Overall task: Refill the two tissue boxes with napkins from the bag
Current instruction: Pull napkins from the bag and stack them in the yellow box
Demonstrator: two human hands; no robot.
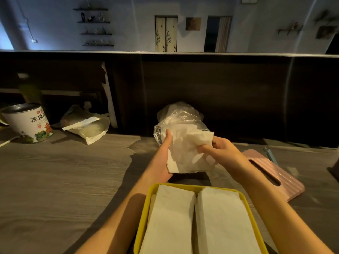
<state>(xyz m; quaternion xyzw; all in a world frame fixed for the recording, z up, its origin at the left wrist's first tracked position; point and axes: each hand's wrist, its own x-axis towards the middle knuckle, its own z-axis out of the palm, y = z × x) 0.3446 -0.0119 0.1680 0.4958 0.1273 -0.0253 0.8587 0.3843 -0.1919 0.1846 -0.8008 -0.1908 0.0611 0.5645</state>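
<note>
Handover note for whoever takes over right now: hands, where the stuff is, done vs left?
Left hand: grips the clear plastic bag and the bundle from the left side.
Right hand: pinches the loose napkins coming out of the bag's mouth.
Yellow tissue box: open, nearest the person, two stacks of napkins side by side inside.
Pink piece with a slot: flat on the table to the right; lid or box, cannot tell.
Done: yellow box looks loaded.
Left: place the napkins now in hand, fill the second box, close both.

White tin [27, 123] at the left — black characters "冻顶" readable, the rest cut off.
</note>
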